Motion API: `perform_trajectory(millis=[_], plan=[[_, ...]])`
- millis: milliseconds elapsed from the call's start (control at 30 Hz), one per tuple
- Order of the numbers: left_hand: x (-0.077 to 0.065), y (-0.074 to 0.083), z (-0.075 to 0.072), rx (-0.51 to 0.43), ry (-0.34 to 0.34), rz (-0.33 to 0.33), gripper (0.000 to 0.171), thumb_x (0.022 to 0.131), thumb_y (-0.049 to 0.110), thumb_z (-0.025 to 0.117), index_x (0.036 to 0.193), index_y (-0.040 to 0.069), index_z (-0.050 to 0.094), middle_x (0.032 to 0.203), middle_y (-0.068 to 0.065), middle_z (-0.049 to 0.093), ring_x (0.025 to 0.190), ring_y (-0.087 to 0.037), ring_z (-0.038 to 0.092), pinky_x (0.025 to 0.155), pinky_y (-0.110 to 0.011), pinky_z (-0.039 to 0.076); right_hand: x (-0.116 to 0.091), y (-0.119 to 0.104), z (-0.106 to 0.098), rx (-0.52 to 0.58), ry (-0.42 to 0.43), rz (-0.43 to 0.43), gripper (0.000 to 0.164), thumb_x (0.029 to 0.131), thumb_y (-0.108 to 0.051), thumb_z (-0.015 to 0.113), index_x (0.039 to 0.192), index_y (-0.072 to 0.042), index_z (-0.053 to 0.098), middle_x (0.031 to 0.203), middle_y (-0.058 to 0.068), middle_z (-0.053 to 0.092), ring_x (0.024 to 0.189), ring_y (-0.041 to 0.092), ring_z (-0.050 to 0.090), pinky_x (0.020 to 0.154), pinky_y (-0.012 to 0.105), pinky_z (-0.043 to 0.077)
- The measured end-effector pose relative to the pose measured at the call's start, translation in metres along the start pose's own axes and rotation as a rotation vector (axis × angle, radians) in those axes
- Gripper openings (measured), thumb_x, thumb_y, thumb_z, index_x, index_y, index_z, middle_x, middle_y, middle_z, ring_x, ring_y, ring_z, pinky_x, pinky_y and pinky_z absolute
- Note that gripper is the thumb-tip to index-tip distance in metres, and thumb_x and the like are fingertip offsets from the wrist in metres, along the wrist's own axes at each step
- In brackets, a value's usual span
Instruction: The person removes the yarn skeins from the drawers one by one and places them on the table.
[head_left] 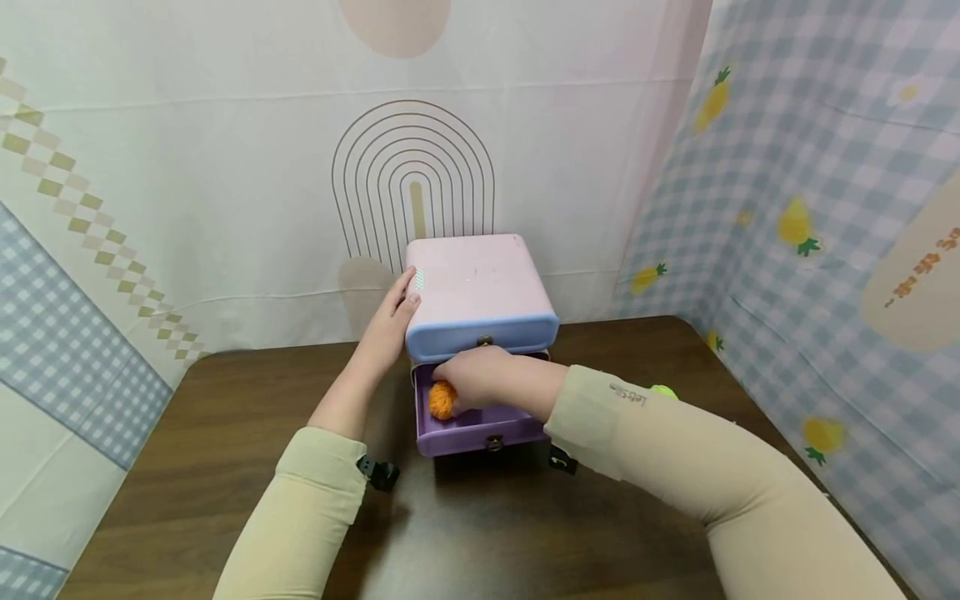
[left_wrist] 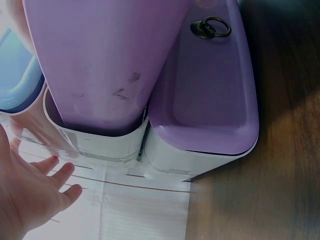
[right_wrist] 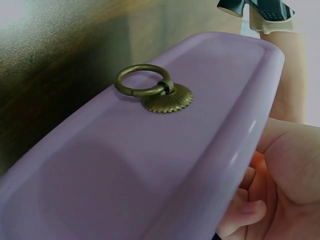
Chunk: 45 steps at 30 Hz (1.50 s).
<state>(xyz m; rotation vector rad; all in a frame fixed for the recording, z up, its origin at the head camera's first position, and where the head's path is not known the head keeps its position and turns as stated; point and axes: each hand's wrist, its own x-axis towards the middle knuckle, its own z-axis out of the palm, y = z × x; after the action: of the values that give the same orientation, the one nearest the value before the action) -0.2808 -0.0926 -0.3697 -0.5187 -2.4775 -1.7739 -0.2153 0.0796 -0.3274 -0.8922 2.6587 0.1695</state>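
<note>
A small chest of drawers with a pink top (head_left: 472, 279) stands against the back wall, its blue top drawer (head_left: 450, 340) closed. Below that, a purple drawer (head_left: 480, 437) is pulled out. My right hand (head_left: 480, 379) reaches into it and grips an orange yarn ball (head_left: 442, 400). From the right wrist, the drawer's front with its brass ring pull (right_wrist: 167, 97) partly hides the curled fingers (right_wrist: 245, 212). My left hand (head_left: 390, 321) rests against the chest's left side near the top, fingers extended; the left wrist view shows them (left_wrist: 62, 175) spread and holding nothing.
Under the open drawer, a lower purple drawer (left_wrist: 215, 95) with a ring pull is closed. A lime-green thing (head_left: 663, 390) shows past the right sleeve on the brown wooden table (head_left: 247, 433). Patterned cloth (head_left: 795, 167) hangs along the back and sides.
</note>
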Motion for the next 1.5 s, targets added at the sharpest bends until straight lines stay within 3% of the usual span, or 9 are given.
perform_trajectory(millis=[233,533,933,1267,1500], plan=[[0.001,-0.001,0.001,0.001,-0.004,0.017,0.057,0.106,0.045,0.037,0.159,0.033,0.022,0.161,-0.013,0.025,0.144,-0.03,0.028,0.117,-0.051,0.021,0.001,0.001,0.003,-0.006,0.01,0.026,0.03,0.087,-0.034,0.074,0.113,-0.022,0.066,0.098,-0.006,0.064,0.087,0.014,0.058,0.078,0.039,0.051],[0.001,0.001,0.002,0.019,0.0,0.022,0.058,0.105,0.046,0.038,0.159,0.033,0.022,0.161,-0.012,0.026,0.144,-0.029,0.028,0.116,-0.051,0.022,-0.003,0.001,0.007,-0.052,0.099,-0.025,0.037,0.087,-0.026,0.075,0.124,-0.026,0.069,0.107,-0.006,0.069,0.089,0.013,0.061,0.08,0.035,0.052],[0.001,0.001,0.002,0.016,0.001,0.019,0.058,0.105,0.047,0.038,0.159,0.033,0.022,0.161,-0.013,0.026,0.143,-0.029,0.029,0.116,-0.051,0.023,-0.006,0.002,0.011,0.003,0.161,-0.038,0.033,0.086,-0.02,0.075,0.119,-0.028,0.074,0.108,-0.008,0.071,0.087,0.011,0.061,0.077,0.032,0.052],[0.002,-0.001,0.002,0.011,0.002,0.024,0.059,0.104,0.048,0.039,0.159,0.033,0.023,0.161,-0.013,0.026,0.143,-0.028,0.03,0.115,-0.051,0.023,-0.013,0.004,0.009,0.118,0.203,-0.04,0.033,0.088,-0.031,0.076,0.121,-0.028,0.073,0.107,-0.011,0.07,0.087,0.01,0.058,0.08,0.03,0.05],[0.0,-0.001,0.001,-0.013,0.001,0.016,0.059,0.104,0.046,0.039,0.159,0.032,0.023,0.16,-0.014,0.027,0.14,-0.03,0.033,0.114,-0.051,0.026,-0.021,0.006,0.003,0.137,0.221,-0.026,0.036,0.087,-0.032,0.077,0.122,-0.027,0.072,0.105,-0.012,0.069,0.086,0.009,0.058,0.077,0.029,0.049]])
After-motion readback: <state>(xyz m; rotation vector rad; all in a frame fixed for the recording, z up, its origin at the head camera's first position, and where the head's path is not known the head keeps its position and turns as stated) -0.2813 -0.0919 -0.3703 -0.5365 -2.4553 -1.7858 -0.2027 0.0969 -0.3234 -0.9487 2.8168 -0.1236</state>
